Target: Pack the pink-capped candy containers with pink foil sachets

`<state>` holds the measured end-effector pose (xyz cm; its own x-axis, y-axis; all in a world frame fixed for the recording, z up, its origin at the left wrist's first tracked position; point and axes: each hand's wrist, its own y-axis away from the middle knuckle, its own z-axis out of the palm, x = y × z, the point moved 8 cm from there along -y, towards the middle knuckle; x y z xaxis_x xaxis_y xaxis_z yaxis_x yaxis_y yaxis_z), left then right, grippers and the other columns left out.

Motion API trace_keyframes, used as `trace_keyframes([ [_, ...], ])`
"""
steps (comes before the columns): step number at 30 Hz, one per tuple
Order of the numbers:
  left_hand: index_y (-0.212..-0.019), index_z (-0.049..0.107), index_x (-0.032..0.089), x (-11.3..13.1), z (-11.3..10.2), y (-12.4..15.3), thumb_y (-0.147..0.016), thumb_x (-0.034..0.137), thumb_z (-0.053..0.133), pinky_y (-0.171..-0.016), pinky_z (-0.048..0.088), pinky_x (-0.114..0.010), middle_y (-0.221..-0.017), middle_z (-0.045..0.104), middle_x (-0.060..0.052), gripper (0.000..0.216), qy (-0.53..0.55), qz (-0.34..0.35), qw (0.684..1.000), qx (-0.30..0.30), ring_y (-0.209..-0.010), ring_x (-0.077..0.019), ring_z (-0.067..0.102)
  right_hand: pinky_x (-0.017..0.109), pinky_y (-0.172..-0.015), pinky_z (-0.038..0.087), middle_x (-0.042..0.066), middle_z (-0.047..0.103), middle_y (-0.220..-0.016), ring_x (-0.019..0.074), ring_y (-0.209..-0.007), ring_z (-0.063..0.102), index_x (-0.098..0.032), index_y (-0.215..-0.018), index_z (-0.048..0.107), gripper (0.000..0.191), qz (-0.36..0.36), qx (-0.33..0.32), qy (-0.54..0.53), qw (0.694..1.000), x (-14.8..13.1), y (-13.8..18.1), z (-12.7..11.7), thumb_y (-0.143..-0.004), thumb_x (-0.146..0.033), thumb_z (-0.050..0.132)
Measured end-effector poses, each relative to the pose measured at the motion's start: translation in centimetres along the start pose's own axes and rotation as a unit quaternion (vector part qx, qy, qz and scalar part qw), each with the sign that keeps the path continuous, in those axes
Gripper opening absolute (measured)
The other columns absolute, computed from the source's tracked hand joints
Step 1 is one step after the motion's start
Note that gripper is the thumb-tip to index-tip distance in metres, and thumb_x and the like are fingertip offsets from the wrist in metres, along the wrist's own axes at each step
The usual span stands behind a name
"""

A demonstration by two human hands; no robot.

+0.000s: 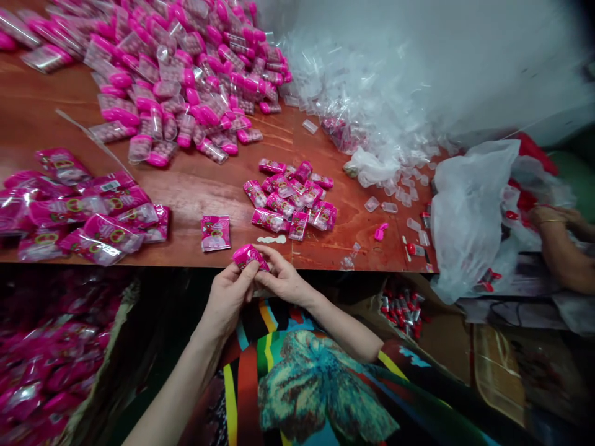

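Note:
My left hand and my right hand meet just below the front edge of the wooden table. Both are closed on one small pink packet, pinched between the fingertips of the two hands. A single flat pink sachet lies on the table just beyond my left hand. A small heap of pink wrapped packets sits just beyond my right hand.
A large pile of clear-and-pink capsules fills the far left. Bigger pink bags lie at left. Clear plastic pieces spread at the back right. Another person's hand reaches in beside a white plastic bag. A box of pink packets stands at lower left.

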<state>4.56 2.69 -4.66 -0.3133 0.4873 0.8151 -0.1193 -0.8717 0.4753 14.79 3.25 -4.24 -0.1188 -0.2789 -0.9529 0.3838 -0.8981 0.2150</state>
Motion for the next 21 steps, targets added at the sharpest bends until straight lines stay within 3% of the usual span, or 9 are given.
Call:
trace_keyframes([
  [3,-0.079,0.068,0.017,0.6,0.1,0.0,-0.080,0.055,0.072,-0.046,0.033,-0.022,-0.043,0.050,0.004,0.039,-0.003,-0.004,1.000,-0.031,-0.040,-0.0090,0.040,0.027,-0.067,0.049,0.002,0.062,-0.098,0.0119,-0.069,0.055,-0.026,-0.142,0.048,0.053,-0.034,0.026,0.106,0.993,-2.8,-0.3,-1.4,-0.094,-0.045,0.061],
  [5,-0.093,0.071,0.016,1.5,-0.7,-0.1,-0.082,0.057,0.069,-0.045,0.034,-0.023,-0.057,0.063,-0.001,0.042,-0.018,0.019,1.000,-0.012,-0.041,-0.0088,0.040,0.029,-0.066,0.048,0.002,0.062,-0.088,0.0139,-0.065,0.053,-0.026,-0.144,0.048,0.052,-0.070,0.101,0.202,0.972,-5.8,-0.2,-3.5,-0.097,-0.045,0.058],
  [7,-0.101,0.072,0.016,2.6,-2.3,-0.1,-0.083,0.056,0.069,-0.043,0.032,-0.023,-0.077,0.074,-0.006,0.044,-0.038,0.057,0.997,0.043,-0.042,-0.0073,0.039,0.032,-0.065,0.047,0.001,0.060,-0.076,0.0170,-0.062,0.051,-0.024,-0.150,0.042,0.060,-0.098,0.219,0.303,0.922,-9.0,0.1,-5.8,-0.097,-0.047,0.057],
  [9,-0.097,0.073,0.015,3.4,-4.0,-0.2,-0.085,0.053,0.068,-0.042,0.029,-0.023,-0.084,0.075,-0.007,0.040,-0.051,0.087,0.990,0.099,-0.042,-0.0059,0.036,0.035,-0.067,0.047,0.003,0.061,-0.074,0.0199,-0.062,0.052,-0.021,-0.155,0.034,0.068,-0.109,0.292,0.403,0.860,-11.0,0.0,-6.4,-0.098,-0.050,0.055],
  [12,-0.088,0.071,0.015,4.2,-5.6,-0.4,-0.087,0.048,0.068,-0.041,0.025,-0.022,-0.076,0.072,-0.003,0.033,-0.052,0.116,0.981,0.143,-0.041,-0.0051,0.035,0.037,-0.074,0.049,0.011,0.068,-0.094,0.0232,-0.077,0.059,-0.020,-0.155,0.037,0.058,-0.116,0.223,0.531,0.809,-10.5,-3.0,-2.7,-0.104,-0.046,0.040],
  [14,-0.091,0.071,0.015,4.3,-5.9,-0.7,-0.086,0.047,0.069,-0.039,0.026,-0.021,-0.073,0.070,-0.001,0.033,-0.051,0.122,0.980,0.150,-0.040,-0.0050,0.035,0.036,-0.078,0.050,0.015,0.066,-0.111,0.0251,-0.091,0.060,-0.019,-0.152,0.043,0.052,-0.115,0.134,0.599,0.781,-8.4,-5.6,0.8,-0.106,-0.041,0.035],
  [16,-0.097,0.071,0.015,4.1,-5.9,-1.0,-0.083,0.048,0.070,-0.037,0.025,-0.021,-0.069,0.068,0.001,0.036,-0.047,0.110,0.981,0.152,-0.038,-0.0052,0.035,0.039,-0.080,0.049,0.017,0.062,-0.116,0.0273,-0.099,0.057,-0.017,-0.149,0.047,0.050,-0.097,0.088,0.663,0.737,-6.2,-7.6,3.1,-0.105,-0.039,0.038],
  [18,-0.099,0.070,0.015,3.7,-6.0,-1.4,-0.081,0.049,0.071,-0.035,0.025,-0.021,-0.065,0.066,0.002,0.038,-0.046,0.095,0.983,0.153,-0.035,-0.0052,0.035,0.041,-0.082,0.047,0.017,0.060,-0.116,0.0283,-0.101,0.054,-0.018,-0.147,0.051,0.049,-0.086,0.080,0.703,0.702,-4.9,-8.7,4.1,-0.105,-0.040,0.040],
  [21,-0.093,0.069,0.015,3.5,-6.1,-1.6,-0.080,0.051,0.072,-0.034,0.025,-0.020,-0.066,0.068,0.001,0.038,-0.051,0.089,0.983,0.150,-0.034,-0.0047,0.036,0.040,-0.083,0.042,0.014,0.060,-0.113,0.0269,-0.100,0.051,-0.024,-0.142,0.056,0.044,-0.101,0.097,0.714,0.686,-4.2,-8.9,4.1,-0.106,-0.042,0.039],
])
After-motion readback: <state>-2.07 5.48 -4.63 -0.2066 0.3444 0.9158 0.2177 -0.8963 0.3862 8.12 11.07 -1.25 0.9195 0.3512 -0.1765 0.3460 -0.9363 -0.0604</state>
